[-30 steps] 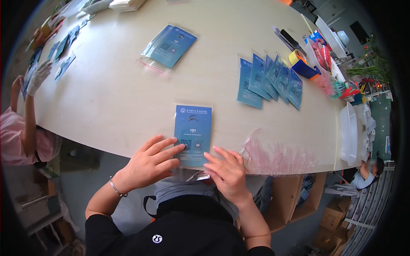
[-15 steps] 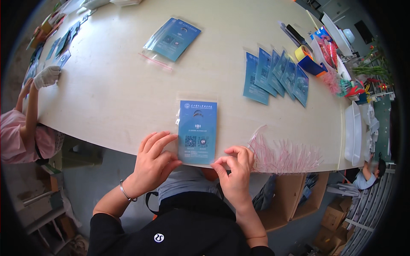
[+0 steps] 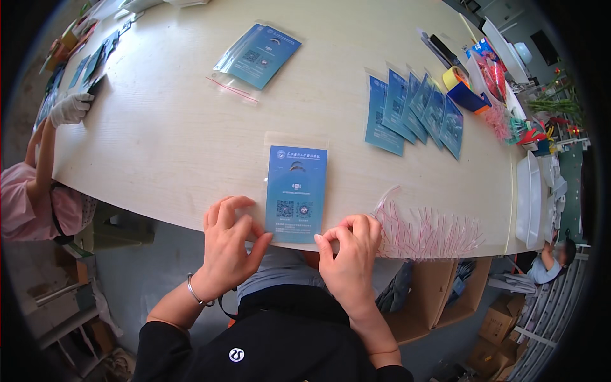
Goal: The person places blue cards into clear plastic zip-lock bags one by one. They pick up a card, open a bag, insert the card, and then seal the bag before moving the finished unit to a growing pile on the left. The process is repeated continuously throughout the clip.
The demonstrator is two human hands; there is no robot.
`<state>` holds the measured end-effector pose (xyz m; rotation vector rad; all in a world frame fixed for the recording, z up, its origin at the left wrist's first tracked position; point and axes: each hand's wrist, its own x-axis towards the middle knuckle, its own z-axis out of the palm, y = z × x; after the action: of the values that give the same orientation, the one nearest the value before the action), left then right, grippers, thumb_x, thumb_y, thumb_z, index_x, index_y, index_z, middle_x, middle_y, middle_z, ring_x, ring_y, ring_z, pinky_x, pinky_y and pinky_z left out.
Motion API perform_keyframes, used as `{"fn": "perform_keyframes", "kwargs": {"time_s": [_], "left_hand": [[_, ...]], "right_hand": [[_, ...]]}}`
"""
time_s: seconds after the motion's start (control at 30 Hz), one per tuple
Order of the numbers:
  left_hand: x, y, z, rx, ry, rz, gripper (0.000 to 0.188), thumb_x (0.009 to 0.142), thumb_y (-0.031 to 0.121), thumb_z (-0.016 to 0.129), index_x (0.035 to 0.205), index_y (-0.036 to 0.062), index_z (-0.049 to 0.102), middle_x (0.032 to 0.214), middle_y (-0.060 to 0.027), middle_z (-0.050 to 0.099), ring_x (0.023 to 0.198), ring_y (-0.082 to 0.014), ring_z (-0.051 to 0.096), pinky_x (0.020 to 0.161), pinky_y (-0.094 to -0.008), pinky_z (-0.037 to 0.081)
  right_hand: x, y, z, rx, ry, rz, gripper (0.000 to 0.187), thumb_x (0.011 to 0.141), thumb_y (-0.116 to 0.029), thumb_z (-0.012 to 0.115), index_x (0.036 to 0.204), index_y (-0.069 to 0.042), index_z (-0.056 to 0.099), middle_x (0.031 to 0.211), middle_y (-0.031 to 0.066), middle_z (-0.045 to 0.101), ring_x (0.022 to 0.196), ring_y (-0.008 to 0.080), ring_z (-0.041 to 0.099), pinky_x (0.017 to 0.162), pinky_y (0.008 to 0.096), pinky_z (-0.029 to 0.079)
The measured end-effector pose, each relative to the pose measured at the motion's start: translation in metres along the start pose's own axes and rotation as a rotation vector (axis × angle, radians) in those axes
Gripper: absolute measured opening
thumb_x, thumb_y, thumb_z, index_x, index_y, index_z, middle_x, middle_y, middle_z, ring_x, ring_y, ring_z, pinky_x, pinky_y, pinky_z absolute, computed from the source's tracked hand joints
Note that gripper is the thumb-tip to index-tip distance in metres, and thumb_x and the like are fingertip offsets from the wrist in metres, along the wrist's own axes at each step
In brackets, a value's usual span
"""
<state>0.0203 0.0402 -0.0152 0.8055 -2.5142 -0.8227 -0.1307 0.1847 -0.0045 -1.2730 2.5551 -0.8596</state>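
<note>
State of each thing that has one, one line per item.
Sleeved blue card: face up, upright to wearer
Left hand: curled, thumb at card's lower left corner; grip unclear
Right hand: curled, thumb at card's lower right corner; grip unclear
Rear sleeved cards: overlapping, tilted
Right-side sleeved cards: fanned, overlapping
Clear pink-lined bags: spread, overlapping
Cardboard box: open-topped
Co-worker's hand: gloved

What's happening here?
The person's left hand and right hand are at the lower corners of a blue card in a clear sleeve, at the near edge of the table. Sleeved cards lie fanned beyond, to the right; red-lined clear plastic lies beside the right hand. At far left is a co-worker's gloved hand.
</note>
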Motion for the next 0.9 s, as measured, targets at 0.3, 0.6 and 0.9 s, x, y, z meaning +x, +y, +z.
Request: {"fn": "perform_keyframes", "kwargs": {"time_s": [0.3,0.6,0.9], "left_hand": [[-0.005,-0.012,0.013,0.266,-0.170,0.571,0.046,0.088,0.006,0.059,0.134,0.0093,0.062,0.150,-0.0071,0.052,0.141,-0.0207,0.047,0.116,-0.0419,0.034],[0.129,-0.051,-0.036,0.517,-0.070,0.428,0.068,0.092,0.014,0.065,0.153,0.0061,0.037,0.163,-0.0132,0.029,0.152,-0.0323,0.022,0.124,-0.0474,0.018],[0.113,-0.033,-0.002,0.560,-0.206,0.482,0.069,0.098,0.043,0.053,0.150,0.0006,0.038,0.150,-0.0182,0.042,0.136,-0.0320,0.040,0.119,-0.0486,0.025]], "right_hand": [[-0.011,0.003,0.024,-0.111,0.150,-0.350,0.030,0.085,-0.006,0.066,0.114,0.002,0.068,0.123,0.0143,0.065,0.113,0.0312,0.063,0.098,0.0442,0.047],[0.047,0.030,-0.007,-0.382,-0.016,-0.342,0.042,0.091,-0.002,0.048,0.129,0.015,0.055,0.135,0.0281,0.058,0.129,0.0368,0.055,0.115,0.0480,0.037],[0.071,0.028,-0.015,-0.330,0.185,-0.301,0.040,0.089,-0.002,0.057,0.126,0.012,0.059,0.133,0.0236,0.059,0.125,0.0357,0.056,0.108,0.0440,0.043]]}}
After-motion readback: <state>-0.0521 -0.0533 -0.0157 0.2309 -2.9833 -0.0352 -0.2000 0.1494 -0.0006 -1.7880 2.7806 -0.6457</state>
